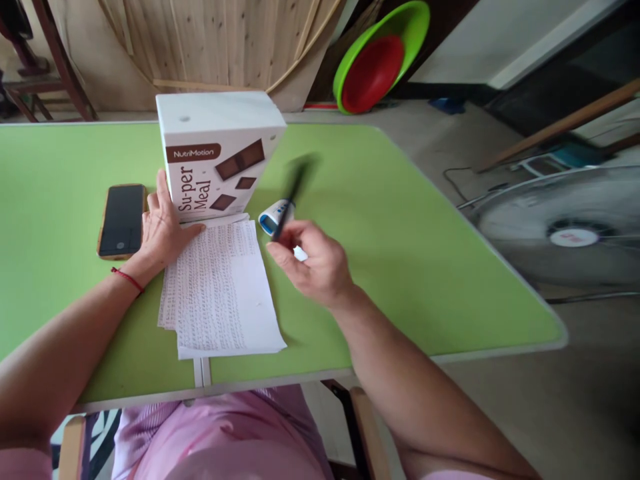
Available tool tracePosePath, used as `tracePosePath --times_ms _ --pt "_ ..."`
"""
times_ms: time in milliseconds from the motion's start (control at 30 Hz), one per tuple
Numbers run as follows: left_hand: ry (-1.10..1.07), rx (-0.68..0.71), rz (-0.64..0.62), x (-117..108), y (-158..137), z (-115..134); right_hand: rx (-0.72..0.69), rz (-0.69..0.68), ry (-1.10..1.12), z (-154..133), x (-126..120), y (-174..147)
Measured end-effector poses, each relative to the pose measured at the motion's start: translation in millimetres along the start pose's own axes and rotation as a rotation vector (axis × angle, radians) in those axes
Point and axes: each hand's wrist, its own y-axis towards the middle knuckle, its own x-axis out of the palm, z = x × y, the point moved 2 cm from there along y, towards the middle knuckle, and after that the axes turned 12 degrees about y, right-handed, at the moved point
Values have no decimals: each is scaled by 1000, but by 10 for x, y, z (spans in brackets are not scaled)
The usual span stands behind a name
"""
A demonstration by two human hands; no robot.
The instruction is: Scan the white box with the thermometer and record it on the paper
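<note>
My right hand (pixel 316 263) is closed around a black pen (pixel 295 193), tilted up and away; the pen's far end is smeared by motion. It is raised to the right of a small stack of paper sheets (pixel 235 293) covered in rows of handwriting. My left hand (pixel 167 223) lies with fingers apart at the upper left of the sheets. Its thumb rests at the paper's top edge, and its fingers lie along the lower left side of a white "Su-per Meal" box (pixel 220 153) standing upright. Behind the pen is a small white and blue device (pixel 274 217) with a display, partly hidden.
A phone in a brown case (pixel 121 223) lies left of my left hand on the green table (pixel 400 267). Beyond the table's right edge stands a large fan (pixel 570 230). Green and red basins (pixel 375 70) lean at the back, near a wooden panel (pixel 225 40).
</note>
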Motion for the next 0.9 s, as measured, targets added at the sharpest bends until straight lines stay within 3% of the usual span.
tracePosePath --times_ms 67,133,200,300,367,400,467,500,533,567,667,800,900 --pt "-29 7 9 4 1 -3 151 158 163 44 35 -27" --pt "-68 29 33 -8 -6 0 304 222 335 113 130 -59" --pt "-102 55 90 -52 -27 9 449 208 436 186 245 -79" --pt "-114 108 307 -201 -107 65 558 167 440 247 357 -68" --pt "-101 308 361 -296 -207 185 582 166 418 250 373 -46" --pt "-92 481 275 -314 -275 274 592 166 414 243 369 -36" --pt "-71 893 -115 -282 -476 469 601 156 397 221 347 -22" --pt "-39 1033 -350 -243 -599 543 596 145 383 208 335 -20" --pt "10 1119 -503 -206 -720 598 589 132 369 198 326 -20" --pt "74 1183 -566 -171 -830 637 582 126 360 191 318 -24" --pt "222 1224 -592 -60 -1067 670 562 147 365 192 308 -48" --pt "285 1166 -541 22 -1169 651 497 211 325 192 297 -75" --pt "284 1107 -511 25 -1170 665 418 124 204 154 304 -65"
